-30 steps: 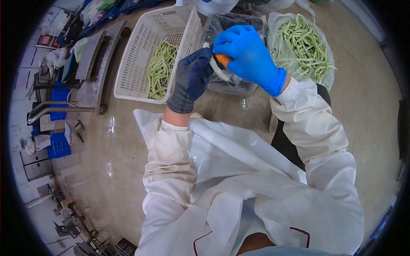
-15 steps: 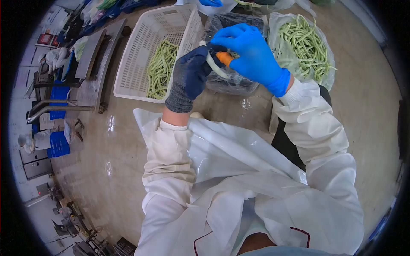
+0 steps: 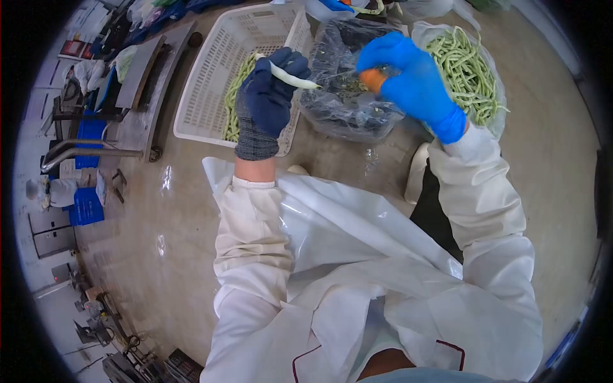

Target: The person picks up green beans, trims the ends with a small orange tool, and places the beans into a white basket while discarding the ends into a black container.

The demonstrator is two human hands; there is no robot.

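Both hands closed: left hand (image 3: 268, 96) grips bean (image 3: 288, 76).

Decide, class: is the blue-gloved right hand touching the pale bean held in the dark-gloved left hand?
Apart. The head view shows clear plastic bag between the right hand and the bean in the left hand.

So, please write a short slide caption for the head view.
Left hand holds a pale bean above the white basket; right hand grips an orange tool.
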